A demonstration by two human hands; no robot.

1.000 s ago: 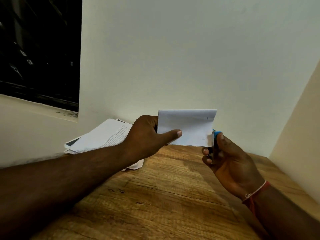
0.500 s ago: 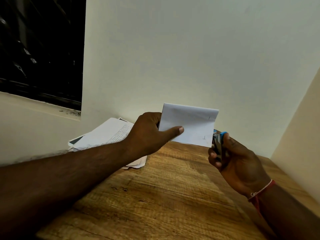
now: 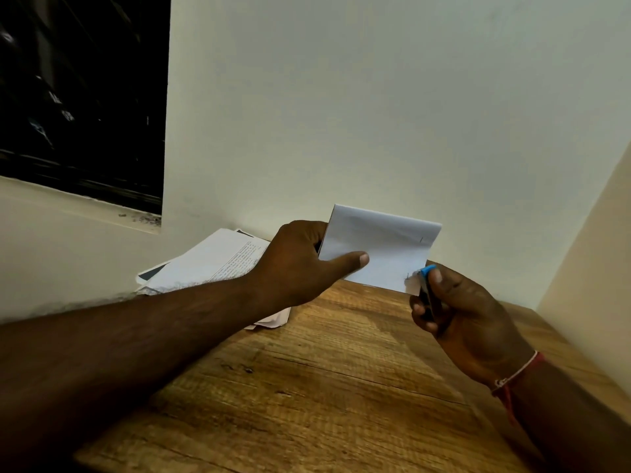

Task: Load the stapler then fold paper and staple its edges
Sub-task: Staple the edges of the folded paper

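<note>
A folded white paper (image 3: pixel 386 247) is held up above the wooden table, tilted down to the right. My left hand (image 3: pixel 300 264) pinches its left edge, thumb across the front. A staple shows near the paper's upper right edge, another mark near its lower right corner. My right hand (image 3: pixel 457 308) grips a small blue-tipped stapler (image 3: pixel 426 278), whose tip meets the paper's lower right corner. Most of the stapler is hidden inside the hand.
A loose stack of printed sheets (image 3: pixel 211 261) lies on the wooden table (image 3: pixel 324 387) against the white wall, behind my left forearm. A dark window (image 3: pixel 82 97) is at upper left. A side wall closes the right.
The paper tilted further clockwise and its lower right corner came down into the stapler's tip. My right hand shifted slightly toward the paper.
</note>
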